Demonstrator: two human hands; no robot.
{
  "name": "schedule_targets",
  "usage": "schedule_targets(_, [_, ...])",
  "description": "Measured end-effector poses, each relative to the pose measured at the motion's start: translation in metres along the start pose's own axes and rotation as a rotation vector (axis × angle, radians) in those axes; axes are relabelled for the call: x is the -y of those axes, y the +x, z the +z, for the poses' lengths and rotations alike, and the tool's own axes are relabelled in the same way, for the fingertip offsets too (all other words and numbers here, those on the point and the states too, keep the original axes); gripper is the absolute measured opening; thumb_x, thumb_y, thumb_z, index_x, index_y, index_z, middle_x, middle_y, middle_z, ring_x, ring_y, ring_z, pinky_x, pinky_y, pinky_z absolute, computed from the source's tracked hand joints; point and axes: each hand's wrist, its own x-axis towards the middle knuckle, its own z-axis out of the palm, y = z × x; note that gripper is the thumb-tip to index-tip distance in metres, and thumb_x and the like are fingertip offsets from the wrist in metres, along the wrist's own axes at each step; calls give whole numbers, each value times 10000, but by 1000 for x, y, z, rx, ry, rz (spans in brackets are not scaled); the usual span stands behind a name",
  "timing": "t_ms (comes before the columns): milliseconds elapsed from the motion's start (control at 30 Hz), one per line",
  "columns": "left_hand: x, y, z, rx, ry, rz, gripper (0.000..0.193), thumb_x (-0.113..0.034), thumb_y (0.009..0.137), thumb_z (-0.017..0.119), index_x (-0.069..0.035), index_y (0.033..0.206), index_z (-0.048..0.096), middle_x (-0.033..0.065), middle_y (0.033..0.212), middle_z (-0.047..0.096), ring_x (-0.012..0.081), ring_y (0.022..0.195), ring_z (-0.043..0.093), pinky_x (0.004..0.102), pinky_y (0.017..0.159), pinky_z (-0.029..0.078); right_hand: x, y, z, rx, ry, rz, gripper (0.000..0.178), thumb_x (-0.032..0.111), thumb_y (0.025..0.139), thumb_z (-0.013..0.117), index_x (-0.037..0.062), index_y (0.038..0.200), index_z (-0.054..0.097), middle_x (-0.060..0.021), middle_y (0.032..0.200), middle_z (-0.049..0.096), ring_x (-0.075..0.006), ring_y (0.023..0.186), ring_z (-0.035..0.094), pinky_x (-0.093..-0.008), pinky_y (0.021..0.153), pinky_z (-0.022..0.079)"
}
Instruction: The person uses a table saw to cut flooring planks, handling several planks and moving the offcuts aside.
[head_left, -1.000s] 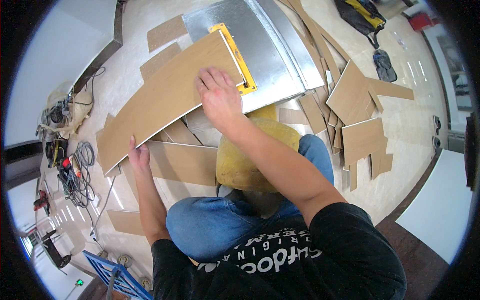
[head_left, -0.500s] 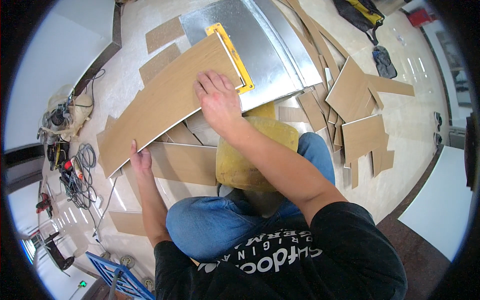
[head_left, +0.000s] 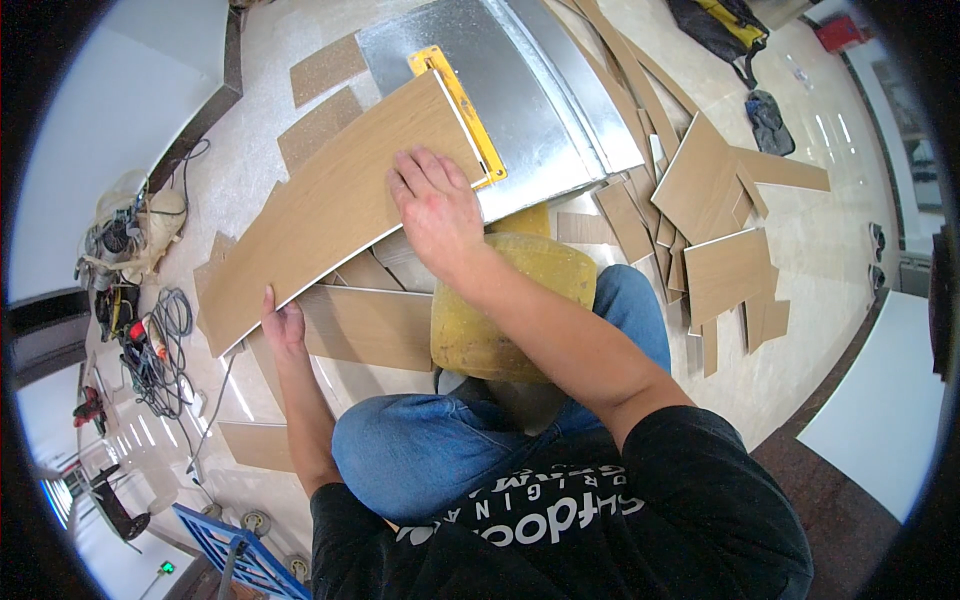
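Note:
A long wood-look board (head_left: 330, 180) with a pale edge lies slantwise, its right end on a shiny metal work surface (head_left: 530, 110) beside a yellow slotted plate (head_left: 472, 120). My right hand (head_left: 437, 205) rests on top of the board near that end, fingers laid flat on it and its thumb hidden. Toward the board's lower left, my left hand (head_left: 284, 325) holds the near edge, thumb up along it and the other fingers mostly hidden. A scuffed yellow block-like piece (head_left: 510, 305) stands between my knees, under my right forearm.
Board offcuts (head_left: 705, 180) lie heaped on the floor at the right. More cut pieces (head_left: 365, 325) are below the held board. Coiled cables (head_left: 165, 355) and tools sit at the left. A blue-framed cart (head_left: 235, 550) stands at lower left; a black-and-yellow bag (head_left: 725, 30) lies far right.
The board's right end has shifted very slightly toward me along the yellow plate. Both hands stay in nearly the same places on it.

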Motion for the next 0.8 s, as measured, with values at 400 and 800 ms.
schedule_targets(400, [4, -10, -4, -74, -55, 12, 415, -64, 971, 544, 38, 1358, 434, 189, 1345, 541, 306, 1218, 562, 423, 1034, 514, 3, -7, -9, 23, -4, 6, 344, 126, 803, 555, 32, 1118, 657, -93, 1256, 592, -255, 1264, 487, -389, 1083, 351])
schedule_targets(800, [8, -23, -5, -41, -26, 42, 418, -43, 960, 550, 36, 1356, 441, 194, 1350, 539, 316, 1229, 554, 428, 1032, 517, 2, -15, -12, 56, 24, -19, 401, 160, 803, 545, -17, 1147, 650, -143, 1291, 581, -290, 1273, 474, -400, 1114, 320])
